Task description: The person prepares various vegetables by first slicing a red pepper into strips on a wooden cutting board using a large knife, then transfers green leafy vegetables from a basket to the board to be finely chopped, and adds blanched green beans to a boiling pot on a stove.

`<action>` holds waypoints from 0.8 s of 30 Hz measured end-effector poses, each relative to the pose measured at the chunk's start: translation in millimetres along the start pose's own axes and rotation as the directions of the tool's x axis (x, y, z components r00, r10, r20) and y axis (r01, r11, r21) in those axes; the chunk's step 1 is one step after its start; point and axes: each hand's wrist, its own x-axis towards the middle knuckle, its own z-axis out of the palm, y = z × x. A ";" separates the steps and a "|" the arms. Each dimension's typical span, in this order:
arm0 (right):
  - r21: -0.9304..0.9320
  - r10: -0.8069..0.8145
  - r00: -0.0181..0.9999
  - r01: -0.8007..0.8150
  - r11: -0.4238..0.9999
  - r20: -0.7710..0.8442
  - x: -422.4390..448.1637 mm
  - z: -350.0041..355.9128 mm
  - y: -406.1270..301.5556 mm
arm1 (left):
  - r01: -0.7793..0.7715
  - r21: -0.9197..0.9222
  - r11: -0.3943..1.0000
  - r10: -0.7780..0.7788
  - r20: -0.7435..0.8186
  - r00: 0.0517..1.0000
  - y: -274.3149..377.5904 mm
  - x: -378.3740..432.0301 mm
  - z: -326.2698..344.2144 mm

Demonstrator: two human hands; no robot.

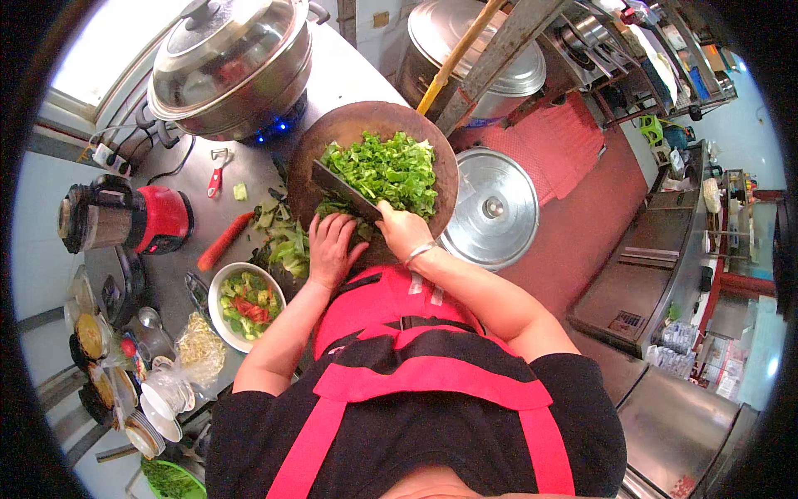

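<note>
A round wooden chopping board lies on the steel counter before me. My right hand grips a cleaver by its handle, its blade across the board. Beyond the blade is a heap of chopped leafy greens. My left hand rests at the near edge of the board, fingertips on some greens just on the near side of the blade. Leafy scraps lie left of the board. A white bowl left of my left forearm holds broccoli and red strips.
Left on the counter are a carrot, a peeler, a red blender and bean sprouts in plastic. A large lidded pot stands beyond. Right of the board lies a round metal lid, near a leaning yellow pole.
</note>
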 end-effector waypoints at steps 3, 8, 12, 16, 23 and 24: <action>-0.004 0.050 0.999 -0.050 0.999 -0.018 -17.0 -9.9 8.3 | 0.062 0.005 0.998 -0.062 -0.005 0.998 -9.0 -11.1 -1.1; 0.021 0.127 0.990 -0.125 0.992 -0.070 -32.6 -13.9 17.6 | 0.115 -0.152 0.982 -0.101 0.092 0.991 -46.4 20.2 1.5; 0.042 0.162 0.980 -0.158 0.987 -0.112 -31.5 -8.7 19.8 | 0.310 -0.292 0.905 -0.283 0.130 0.950 -91.2 66.4 6.5; 0.059 0.161 0.976 -0.154 0.986 -0.144 -29.4 -6.4 20.4 | 0.215 -0.148 0.965 -0.197 0.124 0.972 -138.2 86.2 13.5; 0.044 0.182 0.974 -0.178 0.983 -0.133 -29.4 -4.4 24.7 | 0.302 -0.380 0.874 -0.257 0.165 0.952 -94.9 65.6 8.6; 0.042 0.193 0.972 -0.190 0.981 -0.130 -31.1 -5.3 25.8 | 0.185 -0.286 0.940 -0.174 0.063 0.983 -77.3 61.0 8.3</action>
